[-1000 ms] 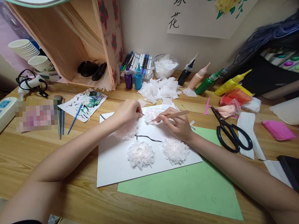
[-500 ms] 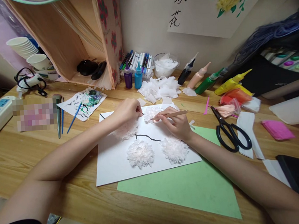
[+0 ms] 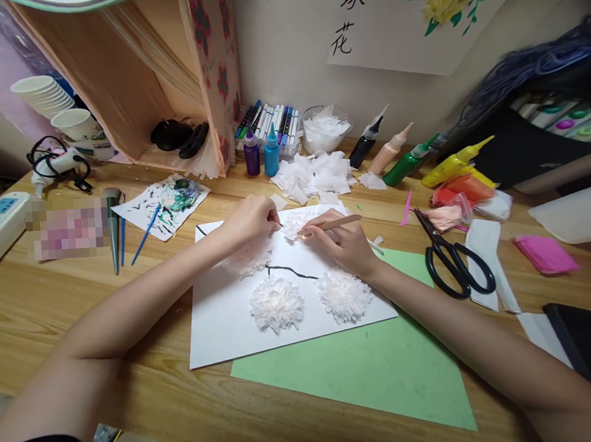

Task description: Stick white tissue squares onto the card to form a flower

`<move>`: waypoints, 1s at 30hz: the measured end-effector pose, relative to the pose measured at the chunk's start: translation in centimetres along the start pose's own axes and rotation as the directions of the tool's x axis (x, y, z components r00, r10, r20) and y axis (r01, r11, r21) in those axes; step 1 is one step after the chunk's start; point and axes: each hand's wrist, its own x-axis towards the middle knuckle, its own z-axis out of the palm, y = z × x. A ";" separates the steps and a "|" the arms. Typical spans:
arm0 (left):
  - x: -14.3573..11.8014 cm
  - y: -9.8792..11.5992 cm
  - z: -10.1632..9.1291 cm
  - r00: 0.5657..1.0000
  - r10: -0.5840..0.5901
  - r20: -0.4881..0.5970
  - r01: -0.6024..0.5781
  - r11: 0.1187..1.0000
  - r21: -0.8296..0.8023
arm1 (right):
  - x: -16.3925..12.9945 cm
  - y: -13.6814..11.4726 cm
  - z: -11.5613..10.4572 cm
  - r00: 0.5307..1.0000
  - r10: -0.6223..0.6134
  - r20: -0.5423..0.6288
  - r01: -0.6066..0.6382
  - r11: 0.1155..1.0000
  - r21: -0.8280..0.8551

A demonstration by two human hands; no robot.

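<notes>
My right hand [image 3: 344,240] grips a slim, tan, flat-ended stick [image 3: 343,223], its pointed tip at a ruffled white paper flower [image 3: 298,225] near the sheet's far edge. Left of that flower, my left hand [image 3: 258,220] is closed in a pinch; a tiny dark speck shows at its fingertips, too small to name. Under both hands lies a white sheet [image 3: 222,339]. Two more fluffy paper flowers, one at left [image 3: 277,304] and one at right [image 3: 345,296], sit nearer me, below a black drawn line [image 3: 293,272]. Another flower [image 3: 250,257] is partly hidden by my left forearm.
Green paper [image 3: 365,377] lies under the sheet. Behind are loose white tissue squares [image 3: 315,176], a bowl [image 3: 326,129] and paint bottles [image 3: 252,153]. Black scissors [image 3: 452,258] rest at right. Left are brushes [image 3: 146,233] and a paint-smeared paper [image 3: 167,202].
My right hand and the stick have shifted slightly to the left. The left hand stays almost where it was, and the view has moved a little.
</notes>
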 end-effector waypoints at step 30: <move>2.1 -2.6 -0.7 0.960 -0.041 -0.277 0.038 0.999 -0.014 | 0.0 0.1 0.7 0.723 0.686 0.080 -0.395 0.315 0.863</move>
